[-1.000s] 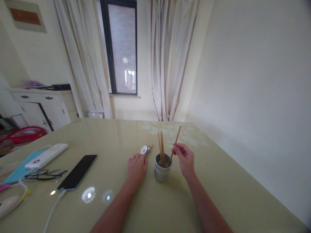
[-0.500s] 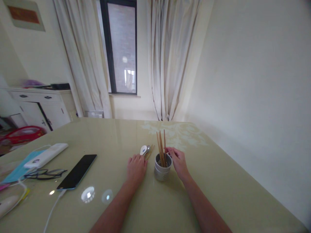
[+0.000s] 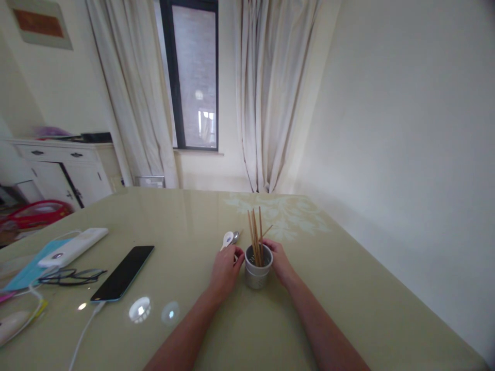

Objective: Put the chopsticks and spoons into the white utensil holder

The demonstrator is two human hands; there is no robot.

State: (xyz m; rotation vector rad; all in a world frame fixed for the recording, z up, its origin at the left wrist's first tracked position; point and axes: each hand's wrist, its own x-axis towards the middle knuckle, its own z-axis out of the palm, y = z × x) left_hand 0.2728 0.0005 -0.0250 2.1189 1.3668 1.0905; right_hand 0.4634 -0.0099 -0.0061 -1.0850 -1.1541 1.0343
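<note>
A grey perforated utensil cup (image 3: pixel 256 278) stands upright on the table, with several wooden chopsticks (image 3: pixel 254 232) rising from it. My right hand (image 3: pixel 279 260) curves around the cup's right side, its fingertips behind the rim. Just above those fingers a thin stick (image 3: pixel 267 231) slants up to the right; its lower end is hidden. On the other side, my left hand (image 3: pixel 227 269) has curled fingers close to the cup's left rim; what they hold, if anything, is hidden. Beyond its knuckles lie a white spoon (image 3: pixel 228 239) and a metal spoon (image 3: pixel 235 236), partly covered by the hand.
Left on the glossy table (image 3: pixel 185 216) lie a black phone (image 3: pixel 124 273) with a white cable, folded glasses (image 3: pixel 71 277), a white power strip or similar block (image 3: pixel 75 247) and a blue mask (image 3: pixel 29 268). A wall (image 3: pixel 406 154) runs along the right table edge.
My left hand has moved right to the cup, its fingers curling. My right hand has shifted slightly left and lower against the cup. A slanted stick now shows above the right fingers.
</note>
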